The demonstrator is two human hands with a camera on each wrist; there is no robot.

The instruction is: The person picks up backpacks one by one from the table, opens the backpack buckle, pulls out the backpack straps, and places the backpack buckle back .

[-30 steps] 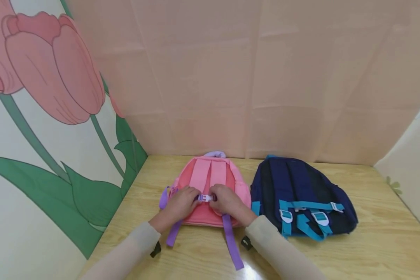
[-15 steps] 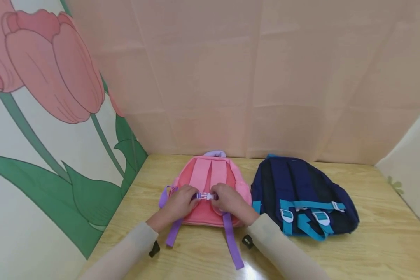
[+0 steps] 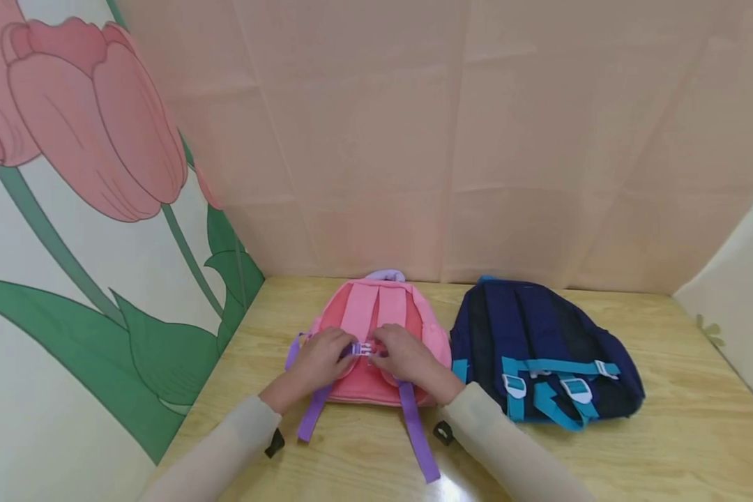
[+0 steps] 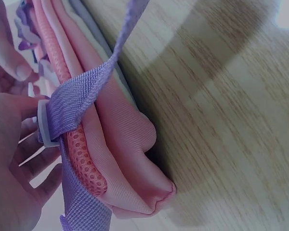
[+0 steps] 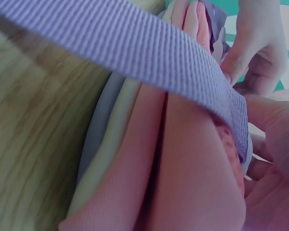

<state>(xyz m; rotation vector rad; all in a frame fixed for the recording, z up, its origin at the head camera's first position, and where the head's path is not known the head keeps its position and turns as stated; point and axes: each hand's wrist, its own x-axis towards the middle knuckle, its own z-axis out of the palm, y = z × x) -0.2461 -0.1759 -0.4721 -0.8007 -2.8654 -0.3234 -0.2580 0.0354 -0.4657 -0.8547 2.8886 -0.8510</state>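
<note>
A pink backpack lies on the table with its shoulder straps facing up. Across its middle is a small white side-release buckle. From the left, my left hand pinches the buckle's end at its purple webbing. My right hand is at the other end, thumb below and finger above the buckle, partly covering it. Whether the two halves are fully clicked together is too small to tell. Purple webbing with a pale slider passes beside my left hand in the left wrist view. Another purple strap crosses the right wrist view.
To the right lies a dark blue backpack with teal straps and white buckles. Loose purple strap ends hang over the wooden table. A peach backdrop stands behind, and a tulip-printed panel at the left.
The buckle and my left hand have shifted slightly left and up. My right-hand fingers have moved left and spread above and below the buckle, covering more of its right half. Both backpacks stay put.
</note>
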